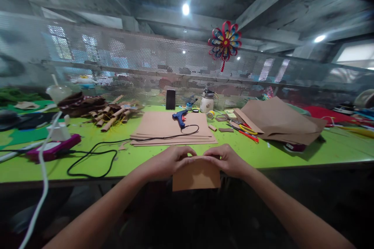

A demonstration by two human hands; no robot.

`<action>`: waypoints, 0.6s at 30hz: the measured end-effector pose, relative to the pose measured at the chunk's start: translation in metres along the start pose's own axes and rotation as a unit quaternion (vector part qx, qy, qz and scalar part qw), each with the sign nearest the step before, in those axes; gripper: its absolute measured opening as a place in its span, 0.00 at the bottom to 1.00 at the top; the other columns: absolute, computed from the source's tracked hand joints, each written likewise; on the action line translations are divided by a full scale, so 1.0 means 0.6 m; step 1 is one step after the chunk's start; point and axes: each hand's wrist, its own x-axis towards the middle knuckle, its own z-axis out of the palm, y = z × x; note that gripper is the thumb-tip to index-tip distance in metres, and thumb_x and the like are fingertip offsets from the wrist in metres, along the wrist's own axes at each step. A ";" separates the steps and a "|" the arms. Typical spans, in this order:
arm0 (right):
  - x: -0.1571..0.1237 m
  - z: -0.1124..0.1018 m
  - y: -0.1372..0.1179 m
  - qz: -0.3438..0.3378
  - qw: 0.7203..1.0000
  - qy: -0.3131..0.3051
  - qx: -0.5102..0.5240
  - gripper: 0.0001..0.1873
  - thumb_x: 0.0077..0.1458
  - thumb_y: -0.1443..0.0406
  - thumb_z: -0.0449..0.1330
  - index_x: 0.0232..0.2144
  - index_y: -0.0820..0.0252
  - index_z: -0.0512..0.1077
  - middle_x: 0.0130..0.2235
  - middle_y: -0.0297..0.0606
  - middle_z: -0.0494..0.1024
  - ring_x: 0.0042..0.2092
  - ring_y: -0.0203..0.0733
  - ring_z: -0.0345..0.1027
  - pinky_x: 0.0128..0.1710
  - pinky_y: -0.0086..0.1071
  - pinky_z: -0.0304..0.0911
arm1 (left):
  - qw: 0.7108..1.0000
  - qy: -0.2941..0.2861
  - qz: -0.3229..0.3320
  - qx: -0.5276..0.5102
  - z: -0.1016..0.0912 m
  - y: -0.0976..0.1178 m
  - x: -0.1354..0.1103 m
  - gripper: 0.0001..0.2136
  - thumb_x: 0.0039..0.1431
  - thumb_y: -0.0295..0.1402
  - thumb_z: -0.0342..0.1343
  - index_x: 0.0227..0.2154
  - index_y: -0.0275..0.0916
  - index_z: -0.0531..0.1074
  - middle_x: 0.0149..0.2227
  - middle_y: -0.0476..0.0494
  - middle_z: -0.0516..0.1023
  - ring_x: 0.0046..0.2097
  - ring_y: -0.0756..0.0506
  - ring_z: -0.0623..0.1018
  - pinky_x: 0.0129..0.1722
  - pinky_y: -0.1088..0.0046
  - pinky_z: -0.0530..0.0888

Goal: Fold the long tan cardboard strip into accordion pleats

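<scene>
A small piece of brown kraft paper (196, 177) hangs down over the front edge of the green table, its top edge curled between my fingers. My left hand (173, 159) pinches that edge on the left, thumb in front. On the right, my right hand (228, 159) pinches the same edge, and the two thumbs nearly meet. Just beyond my hands lies a stack of brown paper sheets (157, 122). A blue glue gun (180, 118) with a red trigger rests on the stack, its black cord running left.
A purple power strip (55, 148) with cables sits left, near rolled paper tubes (112, 116). Scissors (244, 130) and a large crumpled brown paper (277, 118) lie right. A phone (170, 99) and a white jar (207, 103) stand at the back, before a perforated metal screen (146, 62).
</scene>
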 end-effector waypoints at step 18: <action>0.013 0.019 -0.016 -0.023 0.994 -0.098 -0.036 0.18 0.61 0.57 0.48 0.35 0.64 0.71 0.30 0.37 0.76 0.30 0.33 0.66 0.29 0.24 0.55 | 0.999 0.009 -0.016 0.049 -0.004 -0.012 -0.008 0.19 0.60 0.45 0.44 0.28 0.35 0.71 0.24 0.49 0.69 0.27 0.51 0.65 0.25 0.78 0.57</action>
